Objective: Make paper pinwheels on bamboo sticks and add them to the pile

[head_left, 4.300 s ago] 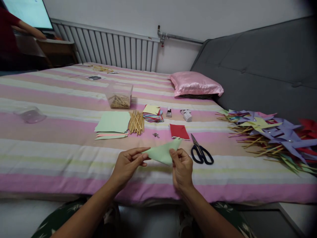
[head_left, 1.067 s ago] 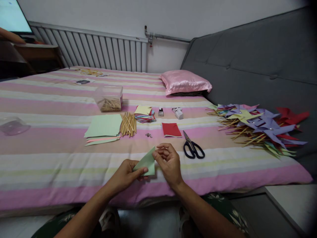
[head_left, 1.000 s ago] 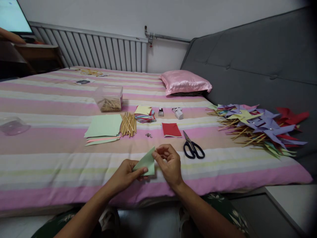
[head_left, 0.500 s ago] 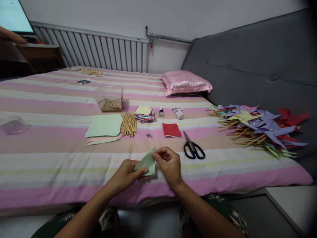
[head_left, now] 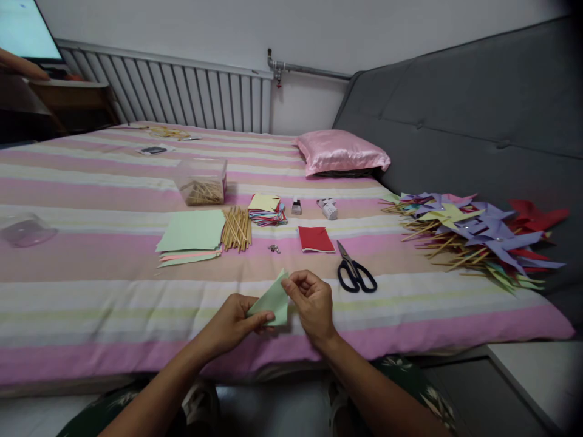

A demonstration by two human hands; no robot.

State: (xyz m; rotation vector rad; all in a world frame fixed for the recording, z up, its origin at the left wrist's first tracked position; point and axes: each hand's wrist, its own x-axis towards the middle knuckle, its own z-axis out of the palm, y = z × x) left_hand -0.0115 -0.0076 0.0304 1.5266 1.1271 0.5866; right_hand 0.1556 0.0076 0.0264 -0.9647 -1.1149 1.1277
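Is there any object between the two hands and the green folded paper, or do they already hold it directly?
Nothing visible stands between them. The left hand pinches the green folded paper at its lower edge, and the right hand grips its upper right corner. The scissors lie apart on the striped bedcover, to the right.

No readable text, labels, brands or numbers anywhere. The small white box (head_left: 328, 208) at twelve o'clock from the scissors (head_left: 355, 273) carries markings too blurred to read.
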